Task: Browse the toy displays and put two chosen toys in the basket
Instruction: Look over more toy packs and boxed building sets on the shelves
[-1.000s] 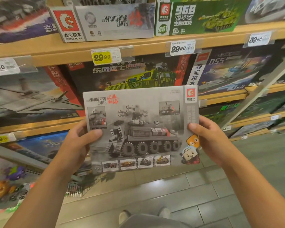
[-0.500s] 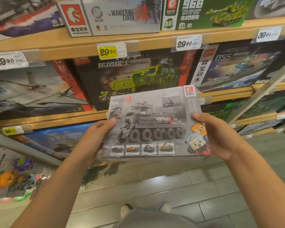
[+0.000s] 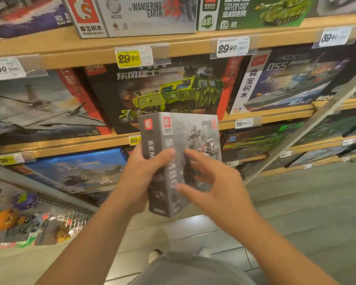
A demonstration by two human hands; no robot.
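Left hand (image 3: 140,177) round grey box (image 3: 179,161)

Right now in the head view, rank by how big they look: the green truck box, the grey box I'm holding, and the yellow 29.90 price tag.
1. Green truck box, largest.
2. Grey box, though nearness to the camera inflates it; the left hand grips it.
3. Yellow price tag, clearly smallest.
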